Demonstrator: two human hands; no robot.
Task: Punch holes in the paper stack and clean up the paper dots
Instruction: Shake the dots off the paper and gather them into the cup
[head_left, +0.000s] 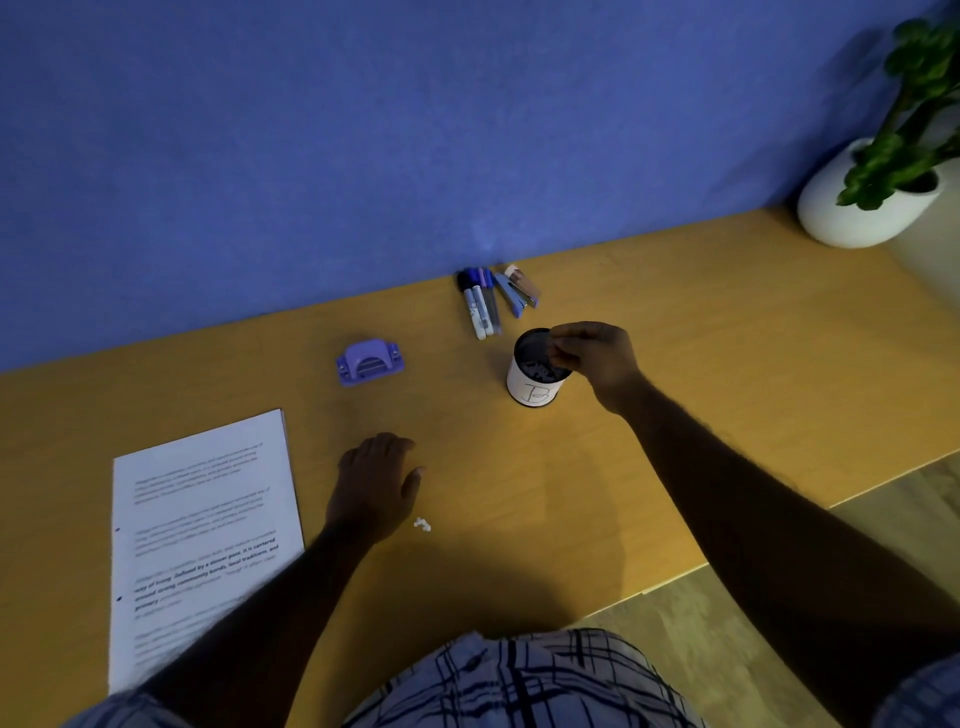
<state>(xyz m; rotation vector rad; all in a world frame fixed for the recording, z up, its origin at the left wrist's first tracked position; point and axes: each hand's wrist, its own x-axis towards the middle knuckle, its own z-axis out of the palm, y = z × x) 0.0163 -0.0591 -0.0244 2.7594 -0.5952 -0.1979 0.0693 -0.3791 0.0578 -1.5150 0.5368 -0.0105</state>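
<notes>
Right now the right hand (592, 358) is over the white cup (535, 371) mid-frame, fingertips pinched together; dark bits lie inside the cup. Lower down, the left hand (376, 486) rests flat and open beside the paper dots (422, 525). Far left lies the punched paper stack (202, 535), the purple hole punch (369, 361) above it
</notes>
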